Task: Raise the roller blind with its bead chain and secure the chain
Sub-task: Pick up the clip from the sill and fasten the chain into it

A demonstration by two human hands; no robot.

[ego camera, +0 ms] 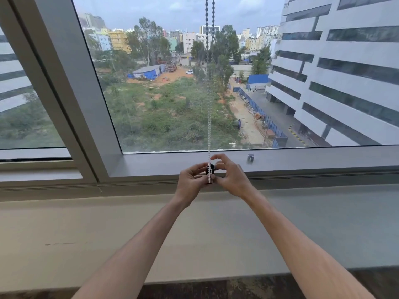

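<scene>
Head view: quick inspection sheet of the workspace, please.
Surface: grey sill, bare; one faint dark streak at left.
Job's things: bead chain hangs straight down the pane to a small dark holder on the frame. Blind not in view.
Clutter: nothing seen.
Grippers: left hand and right hand meet at the holder, fingers on the chain's lower end; exact grip hidden.
Cables: none apart from the chain.
Surroundings: small metal fitting on the frame to the right; outside, buildings, trees, open ground.
</scene>
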